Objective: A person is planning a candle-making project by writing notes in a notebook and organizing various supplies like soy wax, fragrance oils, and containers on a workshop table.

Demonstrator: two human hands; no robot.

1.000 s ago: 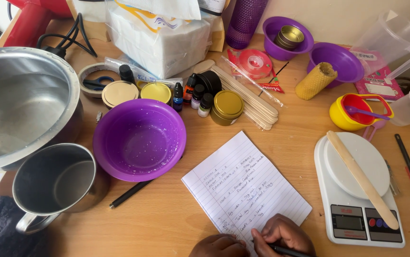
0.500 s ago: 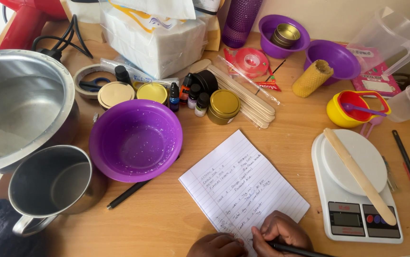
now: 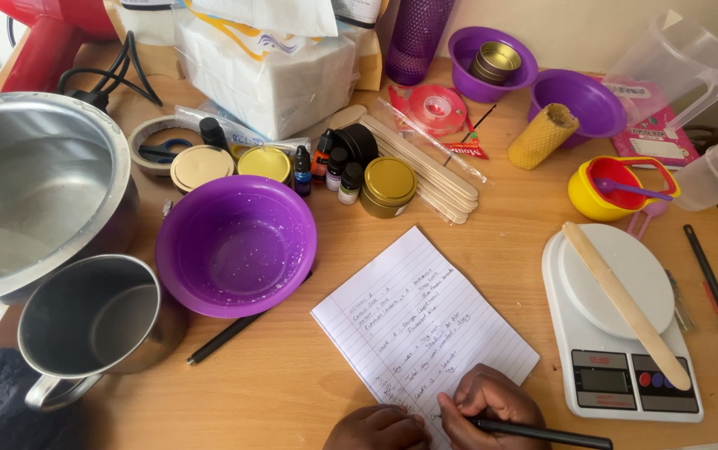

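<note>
While the right hand [image 3: 492, 404] keeps its grip clenched around a black pen [image 3: 542, 433], the tip rests on the lower edge of the lined sheet of paper [image 3: 421, 321], which lies flat on the wooden bench [image 3: 509, 225] just in front of the person. The left hand [image 3: 375, 429] lies beside it with the fingers curled under, pressing on the near corner of the paper; its grip is closed but grasps nothing that can be seen. Compared with a second ago, almost nothing on the bench has shifted: the paper sits at the same slant, and the hands are at the same bottom corner. Only the view has tipped slightly, so the hands show more fully and the pen's shaft now runs out to the right. That suggests the writing is going on at the last lines of the page, with several handwritten lines already above.

Left of the paper stands a purple bowl [image 3: 238, 246], empty but flecked with pale specks, and a second black pen [image 3: 238, 329] lies slantwise just beside its near rim. Farther left are a metal cup [image 3: 92, 325] and a large steel pot [image 3: 30, 192]. To the right, a white kitchen scale [image 3: 617, 333] carries a flat wooden stick [image 3: 625, 304] laid across its plate.
</note>
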